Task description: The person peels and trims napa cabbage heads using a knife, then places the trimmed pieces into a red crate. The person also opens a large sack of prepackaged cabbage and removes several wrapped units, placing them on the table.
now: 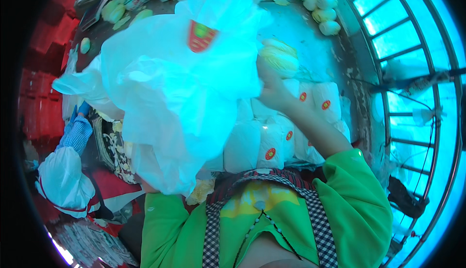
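A large, thin white plastic bag (164, 97) with a red and yellow print is spread out in front of me and covers much of the view. My right hand (272, 86) grips its right edge, the fingertips partly hidden by the plastic. Of my left hand (145, 187), only a bit near the wrist shows at the bag's lower left; the bag hides the fingers. Just beyond my right hand lies a peeled napa cabbage (279, 57). Below that hand, several white-wrapped packages (242, 144) with red oval labels are packed side by side against my apron (255, 177).
More napa cabbages (326, 15) sit at the table's far right. Metal railings (418, 49) run along the right side. At left, a co-worker's blue-gloved hand (83, 108) is beside the bag, near stacked red crates (40, 100). A small cabbage (85, 45) lies at far left.
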Action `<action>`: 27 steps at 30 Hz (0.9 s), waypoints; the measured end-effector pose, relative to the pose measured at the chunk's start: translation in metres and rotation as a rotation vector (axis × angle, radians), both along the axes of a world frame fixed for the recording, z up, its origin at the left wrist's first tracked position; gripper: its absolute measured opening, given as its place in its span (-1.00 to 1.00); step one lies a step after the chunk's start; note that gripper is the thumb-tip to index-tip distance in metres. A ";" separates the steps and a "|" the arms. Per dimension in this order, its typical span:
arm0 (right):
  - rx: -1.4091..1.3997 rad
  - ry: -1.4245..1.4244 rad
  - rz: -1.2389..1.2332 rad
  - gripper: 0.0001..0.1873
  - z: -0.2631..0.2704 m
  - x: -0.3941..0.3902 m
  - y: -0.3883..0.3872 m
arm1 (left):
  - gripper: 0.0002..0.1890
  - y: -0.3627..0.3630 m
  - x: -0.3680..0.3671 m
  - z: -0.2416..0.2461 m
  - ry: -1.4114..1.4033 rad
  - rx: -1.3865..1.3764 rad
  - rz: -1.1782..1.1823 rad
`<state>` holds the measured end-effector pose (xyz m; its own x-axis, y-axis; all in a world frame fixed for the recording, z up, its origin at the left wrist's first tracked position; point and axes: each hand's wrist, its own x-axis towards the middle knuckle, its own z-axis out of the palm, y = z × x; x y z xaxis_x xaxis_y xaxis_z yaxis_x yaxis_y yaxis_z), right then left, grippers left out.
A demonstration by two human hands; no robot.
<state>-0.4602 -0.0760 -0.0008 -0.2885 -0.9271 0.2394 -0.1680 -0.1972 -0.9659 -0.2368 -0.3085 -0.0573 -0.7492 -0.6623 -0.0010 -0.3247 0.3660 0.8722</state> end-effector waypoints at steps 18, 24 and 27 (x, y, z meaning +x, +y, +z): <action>0.869 0.698 -0.507 -0.10 -0.134 -0.160 0.264 | -0.73 0.162 -0.008 -0.022 -0.260 -0.129 -0.117; 0.726 0.934 -0.540 -0.38 -0.157 -0.147 0.286 | -0.80 0.158 0.001 -0.035 -0.383 -0.545 -0.325; 0.706 1.106 -0.530 -0.57 -0.155 -0.140 0.283 | -0.82 0.155 0.006 -0.050 -0.284 -0.566 -0.232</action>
<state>-0.6004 0.2070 -0.1555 -0.6071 -0.7875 0.1058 -0.7923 0.5897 -0.1567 -0.2307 -0.1531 -0.1069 -0.8941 -0.4405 0.0805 -0.3709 0.8293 0.4179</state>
